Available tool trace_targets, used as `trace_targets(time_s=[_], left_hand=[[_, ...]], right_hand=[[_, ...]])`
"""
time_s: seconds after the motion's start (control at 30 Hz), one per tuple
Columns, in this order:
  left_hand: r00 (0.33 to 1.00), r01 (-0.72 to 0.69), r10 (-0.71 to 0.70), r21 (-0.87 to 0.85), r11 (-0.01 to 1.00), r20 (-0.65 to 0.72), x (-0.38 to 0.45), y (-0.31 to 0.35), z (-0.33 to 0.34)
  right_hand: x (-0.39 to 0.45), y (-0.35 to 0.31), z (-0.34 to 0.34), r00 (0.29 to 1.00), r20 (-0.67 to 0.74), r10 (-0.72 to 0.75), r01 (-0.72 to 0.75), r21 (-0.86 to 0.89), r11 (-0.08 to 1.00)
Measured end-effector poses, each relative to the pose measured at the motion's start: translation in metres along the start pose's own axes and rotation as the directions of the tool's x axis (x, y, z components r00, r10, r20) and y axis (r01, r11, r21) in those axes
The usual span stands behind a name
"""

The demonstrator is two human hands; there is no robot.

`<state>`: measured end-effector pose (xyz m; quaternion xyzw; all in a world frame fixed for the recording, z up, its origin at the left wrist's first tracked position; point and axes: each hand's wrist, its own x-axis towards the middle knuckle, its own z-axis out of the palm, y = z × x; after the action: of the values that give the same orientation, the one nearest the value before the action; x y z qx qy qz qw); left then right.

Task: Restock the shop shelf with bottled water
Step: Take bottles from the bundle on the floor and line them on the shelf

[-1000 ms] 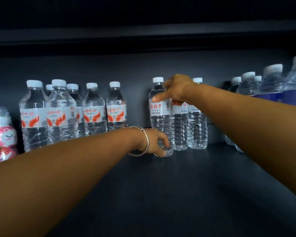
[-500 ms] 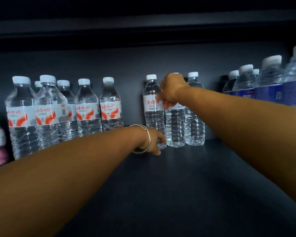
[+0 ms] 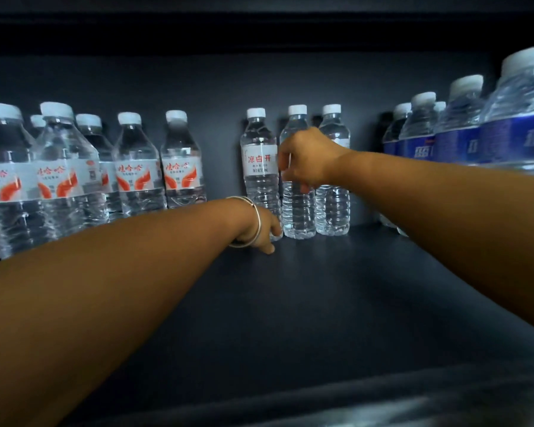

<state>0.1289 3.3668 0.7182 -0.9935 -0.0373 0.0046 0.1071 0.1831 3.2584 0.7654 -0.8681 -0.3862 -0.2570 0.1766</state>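
Observation:
Three clear water bottles with white caps stand in a row at the back of the dark shelf (image 3: 336, 303). The left bottle (image 3: 259, 158) shows a white label with red characters. My left hand (image 3: 267, 234), silver bangles on its wrist, curls around that bottle's base. My right hand (image 3: 309, 158) grips the middle bottle (image 3: 298, 214) at label height, hiding its label. The right bottle (image 3: 333, 208) stands untouched against the middle one.
Several water bottles with orange-red labels (image 3: 136, 177) fill the shelf's left side. Several blue-labelled bottles (image 3: 457, 143) crowd the right side, the nearest ones close to my right forearm. Another shelf board (image 3: 259, 35) runs overhead.
My right hand moved from the left bottle's label to the middle bottle and slid down, uncovering its cap. My left hand stayed at the left bottle's base. The view came closer.

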Motion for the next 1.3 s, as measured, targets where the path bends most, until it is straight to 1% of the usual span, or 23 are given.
trace_targets(time_s=[0.07, 0.13, 0.23, 0.33, 0.47, 0.57, 0.7, 0.8, 0.93, 1.07, 1.17, 1.3], left_hand=[[0.999, -0.006, 0.006, 0.007, 1.000, -0.031, -0.005, 0.005, -0.003], [0.997, -0.025, 0.025, -0.002, 1.000, -0.072, -0.013, 0.014, -0.007], [0.994, -0.061, 0.058, -0.035, 0.998, -0.094, -0.027, 0.034, -0.013], [0.988, -0.110, 0.104, -0.041, 0.993, -0.115, -0.049, 0.055, -0.022], [0.974, -0.156, 0.132, -0.118, 0.981, -0.186, -0.091, 0.089, -0.038], [0.948, -0.203, 0.146, -0.184, 0.962, -0.284, -0.130, 0.126, -0.047], [0.918, -0.302, 0.212, -0.242, 0.922, -0.335, -0.178, 0.192, -0.052], [0.898, -0.367, 0.261, -0.279, 0.887, -0.354, -0.203, 0.252, -0.048], [0.883, -0.447, 0.359, -0.309, 0.840, -0.301, -0.219, 0.333, -0.016], [0.874, -0.485, 0.453, -0.289, 0.825, -0.176, -0.217, 0.408, 0.052], [0.883, -0.457, 0.465, -0.322, 0.829, -0.056, -0.201, 0.451, 0.125], [0.879, -0.394, 0.463, -0.373, 0.840, 0.115, -0.183, 0.490, 0.238]], right_hand=[[-0.016, 0.004, 0.000, 0.994, 0.108, -0.005, 0.031, -0.242, 0.970], [-0.034, 0.004, -0.002, 0.968, 0.248, 0.032, 0.077, -0.417, 0.906], [-0.068, 0.003, -0.015, 0.917, 0.378, 0.123, 0.096, -0.511, 0.854], [-0.107, -0.001, -0.037, 0.893, 0.419, 0.166, 0.117, -0.570, 0.813], [-0.166, -0.006, -0.074, 0.904, 0.384, 0.190, 0.086, -0.597, 0.798], [-0.213, -0.003, -0.102, 0.929, 0.301, 0.216, 0.017, -0.616, 0.787], [-0.285, 0.011, -0.143, 0.954, 0.197, 0.227, -0.090, -0.535, 0.840], [-0.351, 0.030, -0.163, 0.951, 0.189, 0.245, -0.116, -0.517, 0.848], [-0.432, 0.065, -0.158, 0.906, 0.275, 0.322, -0.147, -0.508, 0.848], [-0.502, 0.107, -0.115, 0.825, 0.405, 0.395, -0.195, -0.451, 0.871], [-0.552, 0.140, -0.063, 0.736, 0.498, 0.459, -0.289, -0.383, 0.877], [-0.617, 0.178, 0.024, 0.604, 0.609, 0.514, -0.369, -0.358, 0.858]])
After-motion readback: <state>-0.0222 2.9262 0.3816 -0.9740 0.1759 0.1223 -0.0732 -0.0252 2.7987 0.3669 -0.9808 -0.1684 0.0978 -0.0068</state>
